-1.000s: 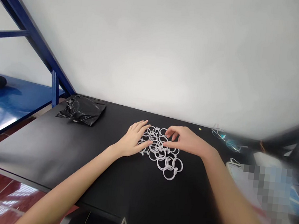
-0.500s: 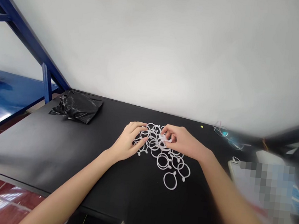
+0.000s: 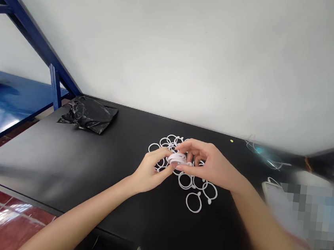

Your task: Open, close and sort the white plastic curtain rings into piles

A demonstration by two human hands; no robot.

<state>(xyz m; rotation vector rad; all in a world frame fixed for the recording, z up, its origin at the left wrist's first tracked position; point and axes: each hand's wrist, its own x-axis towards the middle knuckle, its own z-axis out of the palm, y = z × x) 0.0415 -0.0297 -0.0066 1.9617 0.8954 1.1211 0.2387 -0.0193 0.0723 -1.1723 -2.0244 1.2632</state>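
Observation:
A small stack of white plastic rings (image 3: 177, 158), each with a little tab, is held between my two hands above the table. My left hand (image 3: 153, 168) pinches the stack's left side between thumb and fingers. From the right, my right hand (image 3: 204, 162) grips the same stack, its thumb along the near side and its fingers curled behind. Under and around the hands lie several loose white rings (image 3: 185, 180), some overlapping. One single ring (image 3: 193, 203) rests apart, nearest to me. Part of the pile is hidden by my hands.
On the black table (image 3: 115, 159) a crumpled black plastic bag (image 3: 89, 115) lies at the back left. Eyeglasses (image 3: 263, 155) and a white phone-like object (image 3: 280, 212) sit to the right. A white wall (image 3: 168, 53) rises behind; a blue metal frame (image 3: 40, 28) stands at left.
My right hand has brought up a stack of rings from the pile. My left hand has moved right and closed on it. The view has shifted slightly.

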